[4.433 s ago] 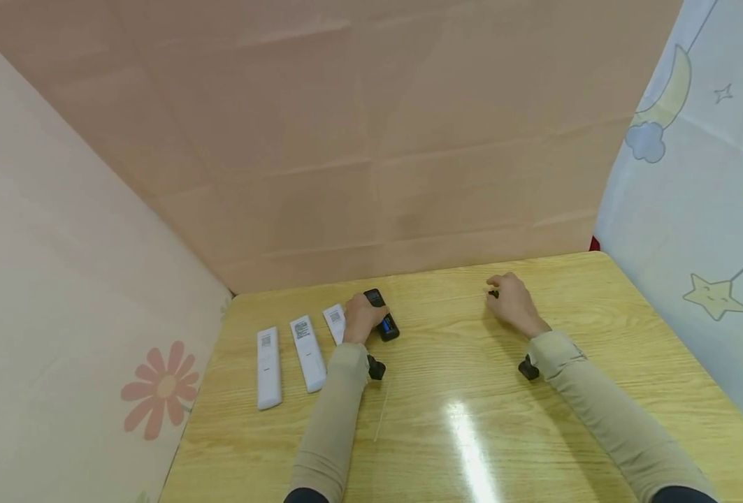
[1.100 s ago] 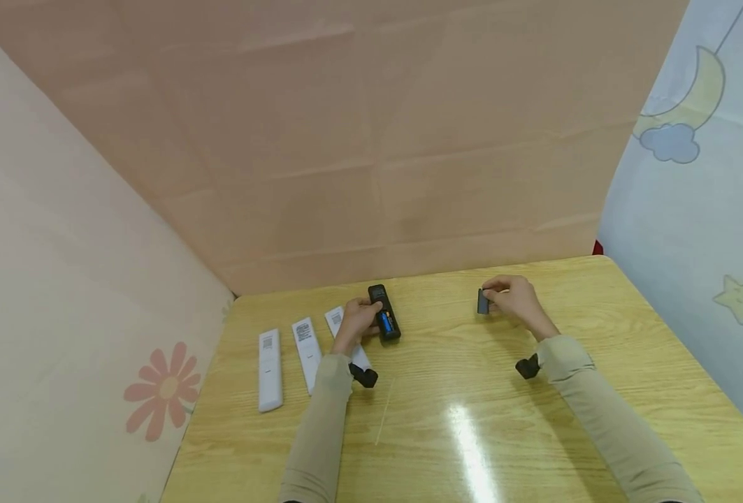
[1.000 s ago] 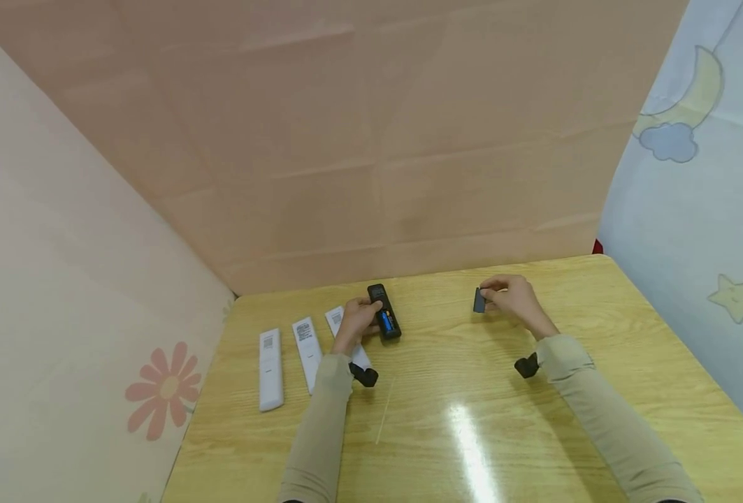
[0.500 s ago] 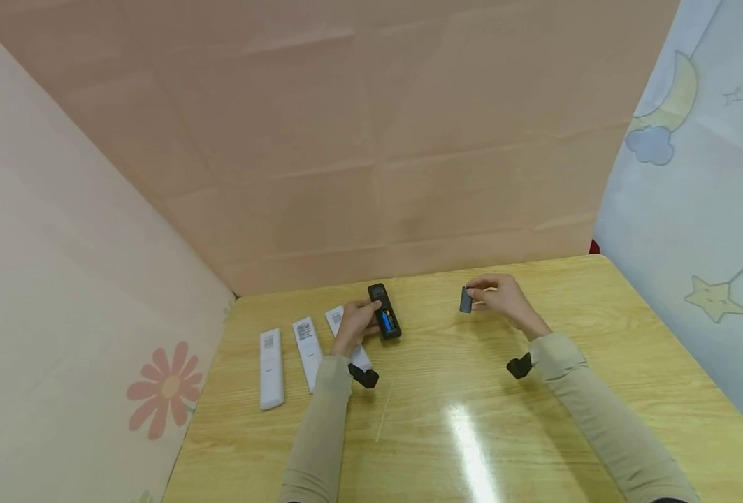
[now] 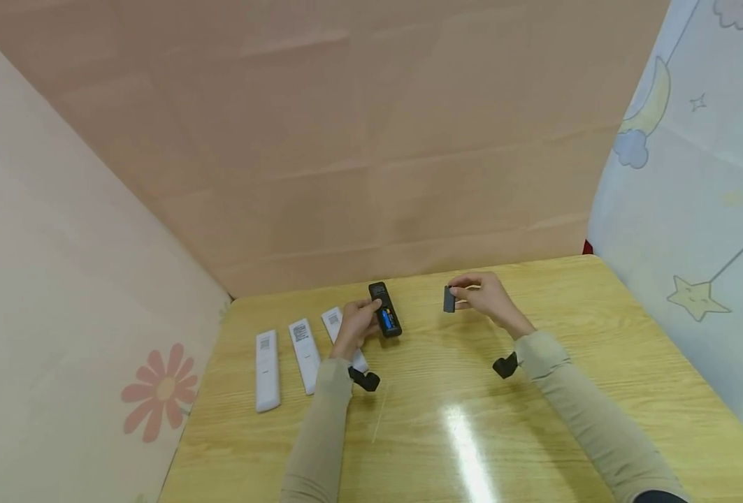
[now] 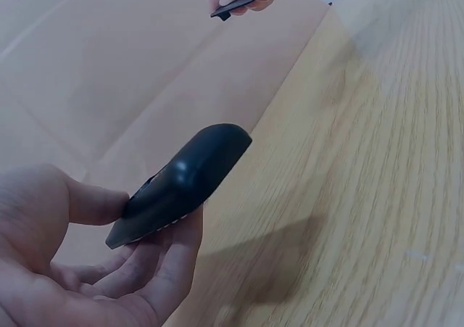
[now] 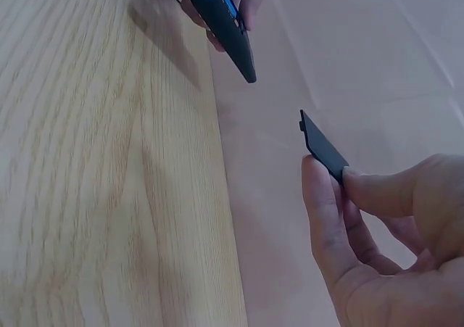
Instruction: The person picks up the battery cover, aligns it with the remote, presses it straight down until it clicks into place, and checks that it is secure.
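My left hand (image 5: 356, 323) grips a black remote (image 5: 385, 318) lifted off the wooden table (image 5: 472, 419); blue batteries show in its uncovered compartment. In the left wrist view the black remote (image 6: 181, 183) lies across my left hand (image 6: 123, 262), thumb on one side and fingers under it. My right hand (image 5: 481, 297) pinches a small dark battery cover (image 5: 449, 299) above the table, apart from the remote and to its right. The right wrist view shows the battery cover (image 7: 322, 146) between thumb and fingers of my right hand (image 7: 377, 225), with the black remote (image 7: 221, 22) beyond.
Three white remotes lie side by side at the table's back left: one (image 5: 267, 361), another (image 5: 305, 346), and a third (image 5: 340, 332) partly under my left wrist. Paper-covered walls close the back and left; a patterned sheet (image 5: 692, 209) hangs on the right.
My right hand picked the dark cover off the table and carried it leftward toward the black remote. My left hand has lifted the remote slightly and keeps hold of it.
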Demonstrator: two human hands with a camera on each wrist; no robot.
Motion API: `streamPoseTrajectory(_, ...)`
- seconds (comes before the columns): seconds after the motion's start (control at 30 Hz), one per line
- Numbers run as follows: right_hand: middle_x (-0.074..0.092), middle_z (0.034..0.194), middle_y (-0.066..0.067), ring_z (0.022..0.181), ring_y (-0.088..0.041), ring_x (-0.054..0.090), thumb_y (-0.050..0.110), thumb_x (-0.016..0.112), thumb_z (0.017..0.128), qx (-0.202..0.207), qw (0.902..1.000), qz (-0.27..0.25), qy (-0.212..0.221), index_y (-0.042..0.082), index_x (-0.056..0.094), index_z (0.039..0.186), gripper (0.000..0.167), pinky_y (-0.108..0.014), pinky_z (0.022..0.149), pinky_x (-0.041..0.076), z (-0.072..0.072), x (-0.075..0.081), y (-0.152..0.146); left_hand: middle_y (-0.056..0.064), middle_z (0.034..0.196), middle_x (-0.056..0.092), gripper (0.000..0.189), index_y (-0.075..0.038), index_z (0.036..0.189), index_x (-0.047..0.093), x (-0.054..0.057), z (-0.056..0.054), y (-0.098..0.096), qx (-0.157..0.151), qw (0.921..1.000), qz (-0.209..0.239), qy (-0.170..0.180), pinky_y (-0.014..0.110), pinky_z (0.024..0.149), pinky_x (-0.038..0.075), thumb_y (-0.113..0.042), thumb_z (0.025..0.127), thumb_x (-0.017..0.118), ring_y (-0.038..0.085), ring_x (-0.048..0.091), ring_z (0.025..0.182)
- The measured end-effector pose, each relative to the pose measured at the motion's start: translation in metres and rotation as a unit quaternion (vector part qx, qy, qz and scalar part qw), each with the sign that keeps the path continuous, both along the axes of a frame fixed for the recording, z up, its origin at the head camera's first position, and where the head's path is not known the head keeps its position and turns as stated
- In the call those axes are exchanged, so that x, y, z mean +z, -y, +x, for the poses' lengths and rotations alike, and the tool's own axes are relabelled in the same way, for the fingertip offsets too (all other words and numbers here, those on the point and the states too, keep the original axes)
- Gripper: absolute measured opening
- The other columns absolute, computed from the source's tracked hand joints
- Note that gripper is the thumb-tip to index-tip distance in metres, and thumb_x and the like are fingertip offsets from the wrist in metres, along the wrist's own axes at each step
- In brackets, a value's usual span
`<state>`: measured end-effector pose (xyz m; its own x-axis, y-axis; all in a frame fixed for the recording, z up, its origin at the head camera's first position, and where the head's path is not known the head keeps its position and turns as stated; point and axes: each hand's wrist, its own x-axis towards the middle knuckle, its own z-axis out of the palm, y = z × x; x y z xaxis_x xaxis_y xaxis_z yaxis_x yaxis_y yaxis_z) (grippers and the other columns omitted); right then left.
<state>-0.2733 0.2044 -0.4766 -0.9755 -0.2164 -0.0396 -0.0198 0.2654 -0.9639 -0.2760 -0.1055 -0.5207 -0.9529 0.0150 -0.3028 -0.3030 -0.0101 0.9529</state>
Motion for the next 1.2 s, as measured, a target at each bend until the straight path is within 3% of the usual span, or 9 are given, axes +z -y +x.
streamPoseTrajectory(0.17, 0.061, 0.137, -0.033, 0.108, -0.033, 0.074, 0.008, 0.066, 0.107, 0.002, 1.0, -0.002, -0.005, -0.009, 0.067, 0.135, 0.033, -0.046, 0.093, 0.063, -0.001, 0.0, 0.005, 0.005, 0.098, 0.069, 0.062, 0.005, 0.158, 0.043, 0.002, 0.002, -0.003, 0.004, 0.9998, 0.021, -0.005, 0.034, 0.08, 0.062, -0.026, 0.109, 0.065, 0.014, 0.06, 0.077)
streamPoseTrajectory(0.4, 0.063, 0.138, -0.031, 0.108, -0.029, 0.075, 0.01, 0.067, 0.106, -0.005, 1.0, -0.004, -0.006, -0.007, 0.068, 0.135, 0.033, -0.046, 0.092, 0.064, -0.002, 0.002, 0.014, 0.001, 0.088, 0.06, 0.061, 0.002, 0.158, 0.045, 0.003, 0.005, -0.005, -0.001, 0.9998, 0.016, -0.006, 0.039, 0.077, 0.055, -0.03, 0.109, 0.065, 0.018, 0.047, 0.074)
streamPoseTrajectory(0.6, 0.064, 0.137, -0.031, 0.11, -0.034, 0.074, 0.009, 0.067, 0.106, 0.004, 0.9998, 0.0, -0.021, -0.007, 0.069, 0.133, 0.032, -0.044, 0.089, 0.065, -0.002, 0.005, 0.018, 0.002, 0.09, 0.058, 0.059, 0.0, 0.156, 0.049, 0.006, 0.008, -0.006, 0.001, 0.9999, 0.012, -0.001, 0.045, 0.083, 0.055, -0.032, 0.109, 0.065, 0.02, 0.046, 0.075)
streamPoseTrajectory(0.83, 0.063, 0.135, -0.032, 0.111, -0.037, 0.073, 0.007, 0.065, 0.107, 0.013, 0.9996, -0.001, -0.024, -0.007, 0.068, 0.133, 0.03, -0.041, 0.088, 0.065, -0.002, 0.006, 0.023, 0.007, 0.106, 0.068, 0.057, 0.0, 0.154, 0.051, 0.005, 0.009, -0.008, 0.001, 0.9999, 0.013, 0.0, 0.04, 0.084, 0.059, -0.032, 0.109, 0.065, 0.02, 0.056, 0.082)
streamPoseTrajectory(1.07, 0.063, 0.137, -0.032, 0.109, -0.037, 0.072, 0.007, 0.065, 0.107, 0.019, 0.9994, -0.011, -0.025, -0.007, 0.069, 0.133, 0.03, -0.05, 0.092, 0.063, -0.001, 0.011, 0.029, 0.011, 0.125, 0.064, 0.061, 0.001, 0.157, 0.047, 0.005, 0.007, -0.01, -0.003, 1.0, 0.008, 0.001, 0.043, 0.088, 0.059, -0.033, 0.109, 0.064, 0.018, 0.056, 0.082)
streamPoseTrajectory(1.2, 0.063, 0.138, -0.031, 0.114, -0.04, 0.072, 0.007, 0.066, 0.107, 0.022, 0.9993, -0.018, -0.024, -0.007, 0.069, 0.133, 0.03, -0.045, 0.089, 0.065, -0.002, 0.012, 0.034, 0.014, 0.126, 0.065, 0.061, 0.001, 0.157, 0.047, 0.005, 0.006, -0.012, -0.002, 0.9999, 0.016, 0.002, 0.041, 0.087, 0.06, -0.032, 0.109, 0.065, 0.017, 0.059, 0.084)
